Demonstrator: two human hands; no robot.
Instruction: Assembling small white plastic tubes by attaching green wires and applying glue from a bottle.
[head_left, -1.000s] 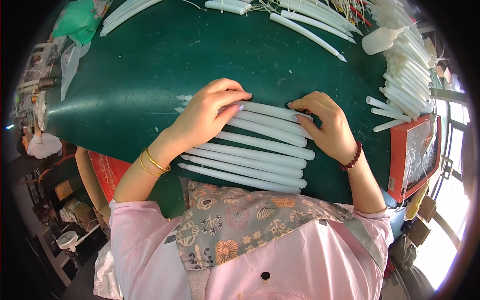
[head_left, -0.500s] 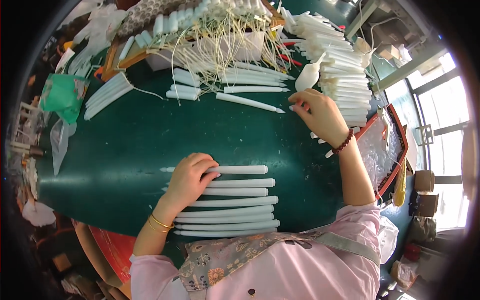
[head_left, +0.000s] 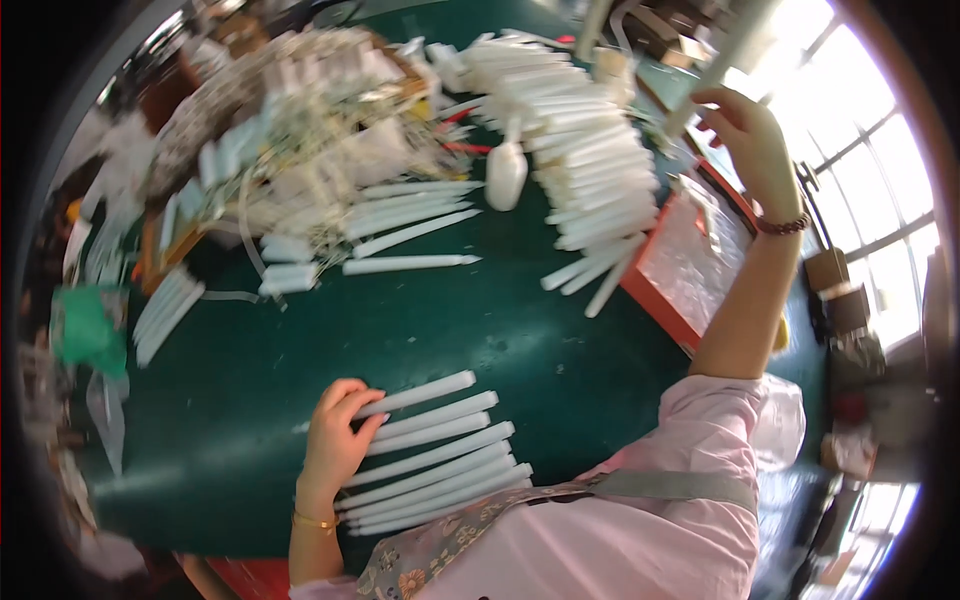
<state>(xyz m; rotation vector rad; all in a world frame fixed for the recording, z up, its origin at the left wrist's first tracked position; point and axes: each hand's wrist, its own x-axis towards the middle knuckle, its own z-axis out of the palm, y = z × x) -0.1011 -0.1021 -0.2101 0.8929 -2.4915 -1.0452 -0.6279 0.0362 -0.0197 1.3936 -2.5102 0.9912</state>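
Note:
My left hand [head_left: 340, 432] is closed around the tip end of a white candle stick [head_left: 430, 389], the farthest in a row lying on the green table. Several similar white candle sticks [head_left: 440, 460] lie side by side between that one and my body. My right hand [head_left: 752, 150] is raised at the far right, beyond the red-edged box. Its fingers are bent but apart, and I see nothing between them. A white squeeze bottle [head_left: 507, 178] with a narrow nozzle stands left of a large stack of white sticks [head_left: 590, 150].
Candle sticks with flame-shaped tips [head_left: 405, 265] lie mid-table, before a blurred heap of pale wires [head_left: 330, 150]. A red-edged box [head_left: 665, 325] holding clear plastic sits at the right. A green bag [head_left: 90, 325] and a bundle of white sticks [head_left: 167, 315] are at the left.
The view has turned, shifting the table contents leftward. My right hand has moved from beside the squeeze bottle out to the far right, above the box's far side. My left hand stays on the candle stick.

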